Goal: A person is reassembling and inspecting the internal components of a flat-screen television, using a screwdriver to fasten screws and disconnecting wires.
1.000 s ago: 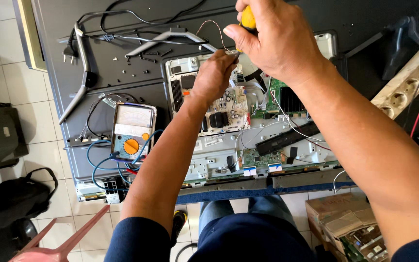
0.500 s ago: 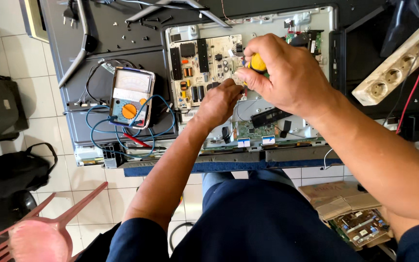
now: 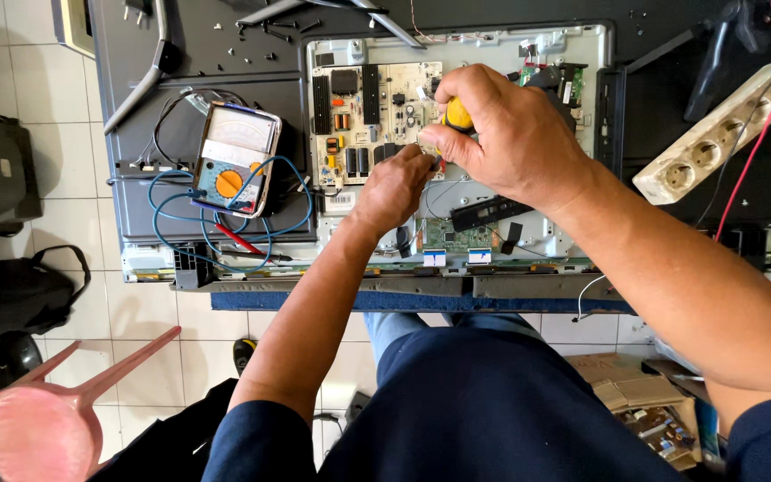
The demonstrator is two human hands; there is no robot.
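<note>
Head view: right hand (image 3: 510, 134) grips a yellow screwdriver (image 3: 458, 113) upright over the circuit board (image 3: 377, 120); left hand (image 3: 394, 183) pinches near its tip, steadying it.

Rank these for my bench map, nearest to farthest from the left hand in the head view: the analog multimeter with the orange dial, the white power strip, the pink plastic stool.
From the left hand:
1. Analog multimeter with the orange dial, on the dark back cover to the hand's left.
2. White power strip, far right on the bench, lying at a slant.
3. Pink plastic stool, on the floor at the lower left corner.

White rectangular label (image 3: 341, 200) below circuit board, cardboard boxes (image 3: 640, 397) lower right
</note>
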